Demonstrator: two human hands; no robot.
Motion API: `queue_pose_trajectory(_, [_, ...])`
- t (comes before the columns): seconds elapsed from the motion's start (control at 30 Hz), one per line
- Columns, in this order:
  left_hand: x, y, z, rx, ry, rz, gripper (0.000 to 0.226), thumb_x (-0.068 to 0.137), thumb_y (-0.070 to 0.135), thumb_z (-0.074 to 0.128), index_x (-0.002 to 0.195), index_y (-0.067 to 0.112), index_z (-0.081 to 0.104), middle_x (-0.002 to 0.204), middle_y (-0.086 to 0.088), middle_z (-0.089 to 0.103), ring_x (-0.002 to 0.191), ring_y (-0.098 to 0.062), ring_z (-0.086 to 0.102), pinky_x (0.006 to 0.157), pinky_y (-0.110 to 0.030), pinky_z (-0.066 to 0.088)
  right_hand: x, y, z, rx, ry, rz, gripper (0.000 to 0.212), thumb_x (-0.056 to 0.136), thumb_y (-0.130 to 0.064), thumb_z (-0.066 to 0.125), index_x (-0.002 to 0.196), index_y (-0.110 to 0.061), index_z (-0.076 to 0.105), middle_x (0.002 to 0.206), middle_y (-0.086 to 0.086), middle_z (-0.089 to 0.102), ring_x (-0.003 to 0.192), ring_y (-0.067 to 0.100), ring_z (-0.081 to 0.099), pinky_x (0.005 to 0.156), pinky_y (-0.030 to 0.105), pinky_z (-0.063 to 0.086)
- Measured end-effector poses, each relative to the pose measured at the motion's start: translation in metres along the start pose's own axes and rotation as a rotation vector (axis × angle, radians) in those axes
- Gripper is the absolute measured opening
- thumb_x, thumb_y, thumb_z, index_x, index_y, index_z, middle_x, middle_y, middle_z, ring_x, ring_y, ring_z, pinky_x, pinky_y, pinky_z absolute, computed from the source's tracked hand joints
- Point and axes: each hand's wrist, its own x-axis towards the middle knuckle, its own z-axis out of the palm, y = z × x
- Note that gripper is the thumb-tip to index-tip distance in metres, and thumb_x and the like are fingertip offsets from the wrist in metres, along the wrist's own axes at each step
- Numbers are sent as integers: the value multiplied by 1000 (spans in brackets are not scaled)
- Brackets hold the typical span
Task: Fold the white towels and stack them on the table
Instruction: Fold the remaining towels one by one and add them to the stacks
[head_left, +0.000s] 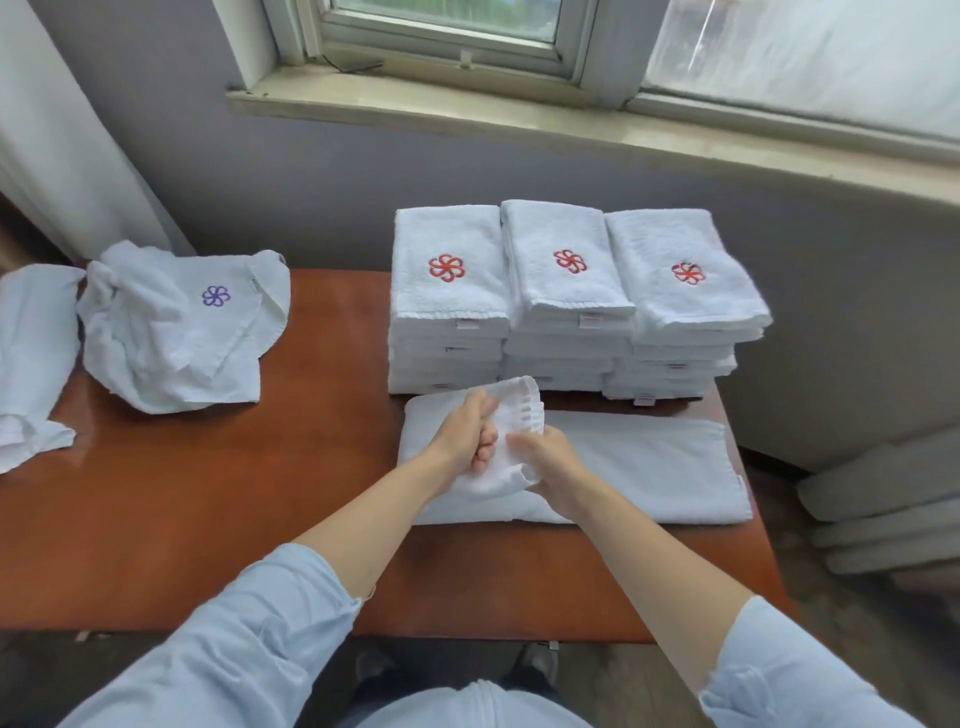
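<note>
long towel (649, 462) is lying flat across the near right part of the bench (234, 493), long side running left-right, right end at the bench's right edge. its left end is being held up off the rest, bunched and curling over toward the right, ridged hem showing on top

left hand (465, 434) is gripping that raised end, fingers (485, 449) curled tight round the cloth. right hand (553, 467) is holding the same end from the right, thumb and fingers closed on the lower edge of the fold. hands are sitting almost against each other, both over the left third of the towel. light blue sleeves are sitting pushed up the forearms

three stacks of folded white towels are standing side by side just behind the long towel, at the back right of the bench: left stack (449, 291), middle stack (563, 280), right stack (685, 291). each top towel is showing a red pinwheel logo. neighbours are touching or nearly so; right stack is sitting a bit askew

unfolded towel (176, 327) with a purple logo is lying crumpled at the back left of the bench, well apart from the stacks. another loose towel (31, 353) is lying at the far left edge, partly out of view
</note>
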Motion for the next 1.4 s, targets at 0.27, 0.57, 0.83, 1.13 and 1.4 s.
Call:
queue_pose_trajectory(0.27, [5,-35,0,773,279,258,42,102,20,36,141,28,51,122,1,58,97,-12,57,81,-28,46,19,18,-38,-106,201,3,16,85,-8,52,96,-11,64,83,3,65,75,20,63,66,35,54])
queue_pose_trajectory(0.57, [20,-72,-7,1346,190,276,52,107,31,24,158,24,13,166,-2,5,152,-20,-4,123,-37,-3,38,34,-60,-259,349,-79,39,92,-13,54,130,-23,50,112,0,60,83,10,61,67,23,46])
queue_pose_trajectory(0.83, [35,-91,-5,1530,58,160,72,99,63,18,152,34,-22,157,-5,-35,144,-25,-34,117,-48,-20,49,46,-74,-564,364,-70,37,90,-25,62,127,-17,59,129,8,48,104,19,58,92,35,51])
queue_pose_trajectory(1.13, [42,-87,3,1507,-24,57,98,75,92,18,144,44,-32,146,-5,-50,134,-33,-47,112,-59,-23,58,44,-75,-744,320,11,33,82,-32,65,62,-18,42,78,4,51,59,19,51,59,30,41])
queue_pose_trajectory(1.4, [41,-80,16,1593,-37,-42,128,65,87,55,135,42,-42,142,-10,-53,134,-41,-44,111,-67,-16,45,50,-97,-733,260,-66,14,85,-10,59,89,-24,59,88,-6,61,83,16,59,70,29,48])
